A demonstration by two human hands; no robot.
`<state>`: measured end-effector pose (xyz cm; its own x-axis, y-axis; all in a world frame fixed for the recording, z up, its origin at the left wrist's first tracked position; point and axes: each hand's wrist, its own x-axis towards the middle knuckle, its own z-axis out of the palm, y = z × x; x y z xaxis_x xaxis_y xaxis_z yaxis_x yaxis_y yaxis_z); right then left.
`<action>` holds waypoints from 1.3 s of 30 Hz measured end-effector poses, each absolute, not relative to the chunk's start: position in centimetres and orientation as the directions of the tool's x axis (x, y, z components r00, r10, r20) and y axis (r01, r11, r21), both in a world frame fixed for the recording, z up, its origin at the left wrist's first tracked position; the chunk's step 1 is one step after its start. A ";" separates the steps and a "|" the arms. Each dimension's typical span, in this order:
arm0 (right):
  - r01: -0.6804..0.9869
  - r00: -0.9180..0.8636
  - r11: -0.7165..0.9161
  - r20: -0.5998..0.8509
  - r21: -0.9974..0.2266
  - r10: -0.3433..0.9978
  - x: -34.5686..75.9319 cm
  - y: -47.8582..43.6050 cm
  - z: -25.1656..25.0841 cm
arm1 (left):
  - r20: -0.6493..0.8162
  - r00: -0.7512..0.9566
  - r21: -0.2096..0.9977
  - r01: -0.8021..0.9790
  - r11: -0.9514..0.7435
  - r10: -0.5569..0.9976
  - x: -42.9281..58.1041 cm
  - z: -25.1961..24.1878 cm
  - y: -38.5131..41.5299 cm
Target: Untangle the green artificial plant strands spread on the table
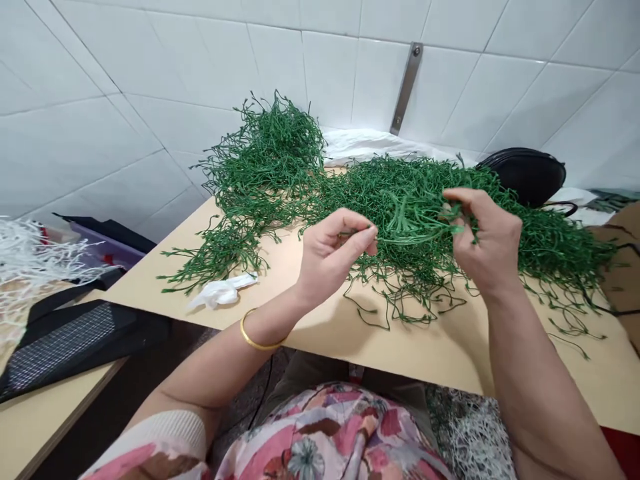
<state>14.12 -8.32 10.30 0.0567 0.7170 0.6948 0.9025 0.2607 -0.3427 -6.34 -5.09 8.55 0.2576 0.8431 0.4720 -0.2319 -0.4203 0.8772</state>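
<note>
Over the table's middle, my left hand (pixel 333 257) pinches the end of a green cord (pixel 413 237) between thumb and forefinger. That cord stretches across to my right hand (pixel 483 237), whose curled fingers close on its other end; several strands there are blurred. Behind and below both hands spreads a large heap of green knotted cords (pixel 360 193). A taller pile of the same cords (pixel 280 140) rises at the back left, and a smaller bunch (pixel 215 257) lies left of my left hand.
The wooden table (pixel 310 327) meets a tiled wall. A crumpled white plastic bag (pixel 225 292) lies near its left edge. A black pouch (pixel 523 175) stands at the back right. White cords (pixel 50 257) and a black mesh item (pixel 65 340) sit on the left. More white cords (pixel 477 437) are below the table.
</note>
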 end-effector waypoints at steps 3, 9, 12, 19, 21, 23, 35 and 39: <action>0.957 -0.094 0.226 0.541 -0.181 0.835 15.5 -6.7 9.9 | 0.399 0.359 0.913 -0.075 -0.400 0.844 -7.0 5.8 -6.9; 0.989 -0.091 0.118 0.276 -0.084 0.957 17.6 -10.4 4.1 | 0.322 0.459 0.865 0.214 -0.455 0.828 -8.2 1.1 -9.9; 0.994 -0.018 0.050 0.308 -0.096 0.951 16.5 -15.3 2.5 | 0.343 0.460 0.841 0.238 -0.486 0.819 -9.0 0.3 -10.9; 0.982 -0.127 0.159 0.262 -0.105 0.957 13.6 -19.0 -0.9 | 0.431 0.485 0.773 0.237 -0.589 0.761 -8.8 -1.5 -12.7; 0.992 -0.088 0.110 0.272 -0.068 0.958 13.7 -18.2 -1.1 | 0.460 0.492 0.747 0.235 -0.622 0.739 -8.6 -1.9 -13.0; 0.998 -0.029 0.043 0.299 -0.040 0.954 13.8 -17.7 -1.0 | 0.469 0.499 0.727 0.249 -0.639 0.729 -8.4 -2.1 -13.1; 0.665 0.394 -0.070 0.269 -0.744 0.879 8.8 -21.3 -0.6 | 0.325 0.443 0.880 0.182 -0.439 0.835 -7.9 -1.6 -13.3; 0.114 0.496 -0.082 -0.015 -0.990 0.868 7.7 -20.5 -0.8 | 0.214 0.445 0.945 0.129 -0.299 0.870 -7.3 -1.4 -13.3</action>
